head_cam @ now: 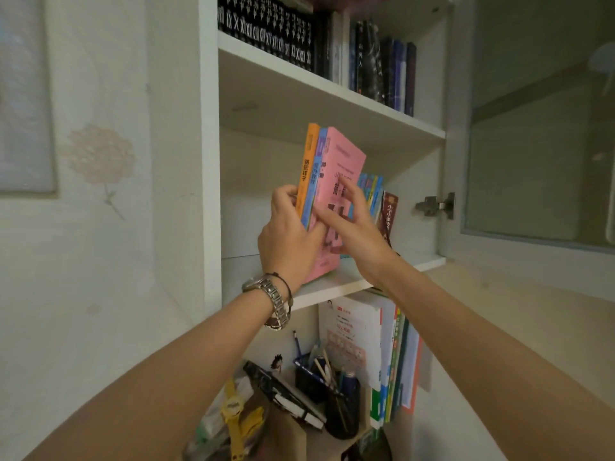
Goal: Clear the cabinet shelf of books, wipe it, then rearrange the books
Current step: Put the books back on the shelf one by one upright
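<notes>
Three upright books stand together on the middle cabinet shelf (336, 286): an orange book (307, 161), a blue book (316, 174) and a pink book (342, 164). My left hand (289, 237) wraps around their spines near the bottom and holds them. My right hand (357, 231) lies flat on the pink cover with fingers spread. Behind them, several blue-and-yellow books (372, 191) and a dark red book (388, 214) remain at the shelf's right. The left part of the shelf is bare.
The upper shelf (319, 81) holds a row of dark numbered volumes (269, 31). Below the middle shelf are white books (359, 341), a pen holder (319, 374) and a yellow watch (233, 407). The glass cabinet door (539, 128) stands open at right.
</notes>
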`<control>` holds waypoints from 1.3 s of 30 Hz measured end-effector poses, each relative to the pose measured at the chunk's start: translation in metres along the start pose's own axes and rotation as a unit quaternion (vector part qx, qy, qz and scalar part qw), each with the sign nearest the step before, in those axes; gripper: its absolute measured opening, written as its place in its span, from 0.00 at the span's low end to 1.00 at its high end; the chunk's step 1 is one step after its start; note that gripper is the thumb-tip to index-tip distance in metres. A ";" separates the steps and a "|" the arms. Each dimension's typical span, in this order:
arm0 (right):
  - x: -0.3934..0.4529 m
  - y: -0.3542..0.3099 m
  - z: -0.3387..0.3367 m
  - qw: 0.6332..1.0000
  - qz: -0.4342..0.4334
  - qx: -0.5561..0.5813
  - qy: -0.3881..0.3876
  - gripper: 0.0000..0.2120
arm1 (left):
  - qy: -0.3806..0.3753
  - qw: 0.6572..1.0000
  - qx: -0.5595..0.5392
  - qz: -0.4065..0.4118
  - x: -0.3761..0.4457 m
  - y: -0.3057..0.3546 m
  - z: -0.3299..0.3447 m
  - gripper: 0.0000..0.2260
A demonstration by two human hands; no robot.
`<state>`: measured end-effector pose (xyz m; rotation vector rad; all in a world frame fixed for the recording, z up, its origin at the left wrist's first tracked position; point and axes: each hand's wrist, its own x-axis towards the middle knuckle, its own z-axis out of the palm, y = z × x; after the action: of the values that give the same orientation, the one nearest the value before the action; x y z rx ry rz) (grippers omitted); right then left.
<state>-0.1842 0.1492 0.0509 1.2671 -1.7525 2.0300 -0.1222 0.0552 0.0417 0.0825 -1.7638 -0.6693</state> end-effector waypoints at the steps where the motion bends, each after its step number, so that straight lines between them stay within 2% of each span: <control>1: 0.000 0.003 -0.001 1.000 -0.001 -0.007 0.001 0.33 | -0.012 1.000 -0.005 -0.003 0.000 -0.001 -0.001 0.18; 10: -0.006 0.004 -0.015 1.000 0.009 0.012 0.000 0.36 | -0.138 0.989 -0.045 -0.001 0.000 -0.008 -0.004 0.18; 15: -0.005 0.001 -0.017 1.000 0.000 0.001 0.000 0.39 | -0.198 0.969 -0.140 -0.051 0.001 -0.010 -0.003 0.23; 19: 0.001 -0.006 -0.021 1.000 -0.007 -0.003 -0.024 0.35 | -0.246 0.934 -0.235 -0.106 0.004 -0.009 -0.006 0.26; 22: 0.004 -0.012 -0.026 0.999 -0.025 -0.011 -0.041 0.30 | -0.255 0.928 -0.244 -0.119 0.006 -0.010 -0.005 0.28; 25: 0.002 -0.008 -0.028 0.996 -0.056 -0.063 -0.019 0.28 | -0.252 0.930 -0.238 -0.118 0.006 -0.012 -0.004 0.30; 31: -0.009 0.007 -0.021 0.983 -0.106 -0.149 0.017 0.39 | -0.292 0.914 -0.254 -0.123 0.006 -0.012 -0.004 0.33; 36: -0.011 0.007 -0.017 0.981 -0.112 -0.144 0.059 0.39 | -0.277 0.918 -0.241 -0.148 0.012 -0.015 0.004 0.25; 39: -0.006 0.012 -0.011 0.978 -0.120 -0.148 0.080 0.39 | -0.267 0.937 -0.165 -0.153 0.029 -0.016 0.014 0.17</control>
<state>-0.1936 0.1576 0.0387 1.1266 -1.6604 1.6202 -0.1487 0.0364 0.0570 -0.0645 -2.1474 -1.3023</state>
